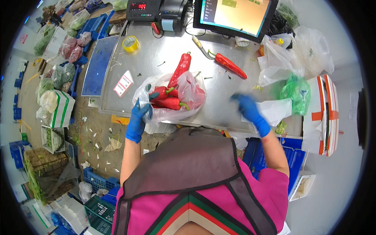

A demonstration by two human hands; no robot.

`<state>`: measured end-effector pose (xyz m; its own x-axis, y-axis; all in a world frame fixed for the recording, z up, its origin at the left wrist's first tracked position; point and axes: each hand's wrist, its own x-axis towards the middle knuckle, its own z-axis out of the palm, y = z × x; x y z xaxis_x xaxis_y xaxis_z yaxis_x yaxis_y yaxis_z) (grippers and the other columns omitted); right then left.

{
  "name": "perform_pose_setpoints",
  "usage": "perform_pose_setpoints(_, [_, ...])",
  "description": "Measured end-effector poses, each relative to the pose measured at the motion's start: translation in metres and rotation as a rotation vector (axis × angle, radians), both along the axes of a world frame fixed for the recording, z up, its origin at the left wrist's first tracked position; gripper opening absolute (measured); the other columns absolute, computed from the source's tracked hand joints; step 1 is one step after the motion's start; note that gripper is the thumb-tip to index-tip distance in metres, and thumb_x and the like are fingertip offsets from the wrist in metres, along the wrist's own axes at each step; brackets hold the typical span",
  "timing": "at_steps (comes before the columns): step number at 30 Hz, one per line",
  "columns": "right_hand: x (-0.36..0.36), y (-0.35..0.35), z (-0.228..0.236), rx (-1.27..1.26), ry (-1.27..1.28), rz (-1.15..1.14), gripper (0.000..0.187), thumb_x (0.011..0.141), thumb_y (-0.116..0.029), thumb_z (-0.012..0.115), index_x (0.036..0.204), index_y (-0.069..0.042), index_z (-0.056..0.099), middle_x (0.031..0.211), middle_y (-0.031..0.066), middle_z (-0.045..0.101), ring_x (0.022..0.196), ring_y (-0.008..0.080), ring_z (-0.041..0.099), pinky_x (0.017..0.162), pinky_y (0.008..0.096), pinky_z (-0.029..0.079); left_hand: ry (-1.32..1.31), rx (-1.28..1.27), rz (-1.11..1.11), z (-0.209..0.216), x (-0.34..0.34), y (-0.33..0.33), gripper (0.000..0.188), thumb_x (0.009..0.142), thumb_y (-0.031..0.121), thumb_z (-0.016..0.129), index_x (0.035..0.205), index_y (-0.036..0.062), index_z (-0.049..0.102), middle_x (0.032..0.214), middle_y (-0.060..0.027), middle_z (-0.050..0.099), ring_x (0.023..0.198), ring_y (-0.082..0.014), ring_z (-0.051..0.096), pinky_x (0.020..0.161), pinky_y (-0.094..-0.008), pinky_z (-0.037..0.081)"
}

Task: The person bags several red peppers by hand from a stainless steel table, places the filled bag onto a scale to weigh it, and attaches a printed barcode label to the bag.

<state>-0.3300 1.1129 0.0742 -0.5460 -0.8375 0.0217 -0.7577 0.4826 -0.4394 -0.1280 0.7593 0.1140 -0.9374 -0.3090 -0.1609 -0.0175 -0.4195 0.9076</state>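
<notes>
My left hand [139,116], in a blue glove, is closed on the left rim of a clear plastic bag [192,98]. Several red peppers [169,103] with green stems lie in the bag. One long red pepper [181,67] sticks out past its far edge. My right hand [250,110], gloved in blue too, hovers over the right part of the steel table [152,51], apart from the bag. Motion smears its fingers. Beyond it lie another red pepper [231,65] and a knife with a yellowish handle [201,46], side by side.
A scale display [141,11], a printer [172,17] and a monitor [235,15] stand along the far edge. Yellow tape [130,44] and labels [123,83] lie at left. Plastic bags [309,51], a green bag roll [296,94] and a foam box [319,117] crowd the right.
</notes>
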Motion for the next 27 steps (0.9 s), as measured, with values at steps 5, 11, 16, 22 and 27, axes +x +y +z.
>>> perform_pose_setpoints(5, [0.099, -0.016, -0.072, 0.118, -0.151, 0.289, 0.044, 0.063, -0.001, 0.054, 0.106, -0.008, 0.053, 0.106, 0.0145, 0.052, 0.098, 0.0348, 0.048, 0.085, 0.0356, 0.039, -0.010, 0.069, -0.006, 0.016, -0.005, -0.007, 0.056, 0.077, 0.025, 0.051, 0.127, 0.0087, 0.032, 0.111, -0.0071, 0.051, 0.054, -0.0018, 0.037, 0.052, -0.0146, 0.033])
perform_pose_setpoints(11, [0.124, 0.020, -0.094, -0.032, -0.179, 0.206, 0.024, 0.069, -0.011, 0.054, 0.092, -0.005, 0.059, 0.100, 0.0121, 0.056, 0.095, 0.0315, 0.051, 0.079, 0.0320, 0.043, -0.035, 0.145, -0.039, 0.018, 0.001, -0.016, 0.056, 0.078, 0.029, 0.049, 0.127, 0.0065, 0.032, 0.110, -0.0086, 0.051, 0.053, -0.0023, 0.036, 0.050, -0.0148, 0.031])
perform_pose_setpoints(16, [0.126, 0.031, -0.018, -0.315, -0.600, -0.280, 0.021, 0.070, -0.001, 0.059, 0.091, -0.004, 0.062, 0.091, 0.0085, 0.061, 0.080, 0.0190, 0.058, 0.072, 0.0264, 0.046, -0.035, 0.355, -0.221, 0.016, 0.016, -0.028, 0.051, 0.087, 0.038, 0.037, 0.124, 0.0040, 0.034, 0.111, -0.0124, 0.051, 0.051, -0.0036, 0.035, 0.046, -0.0160, 0.029])
perform_pose_setpoints(22, [0.096, -0.054, 0.095, -0.909, -0.667, -0.564, 0.016, 0.074, 0.001, 0.057, 0.089, 0.002, 0.061, 0.094, 0.0104, 0.061, 0.086, 0.0142, 0.056, 0.080, 0.0244, 0.044, 0.007, 0.151, -0.196, 0.017, 0.016, -0.005, 0.070, 0.081, 0.057, 0.032, 0.127, 0.0047, 0.029, 0.097, -0.0078, 0.055, 0.051, -0.0061, 0.035, 0.046, -0.0178, 0.029])
perform_pose_setpoints(27, [0.031, -0.164, -0.016, -0.772, -0.914, -0.356, 0.027, 0.072, -0.008, 0.062, 0.098, 0.001, 0.058, 0.097, 0.0061, 0.060, 0.085, 0.0100, 0.054, 0.078, 0.0222, 0.042, 0.112, 0.210, -0.080, 0.038, 0.010, 0.001, 0.079, 0.073, 0.067, 0.033, 0.125, 0.0068, 0.032, 0.088, -0.0044, 0.052, 0.056, -0.0074, 0.039, 0.049, -0.0204, 0.032])
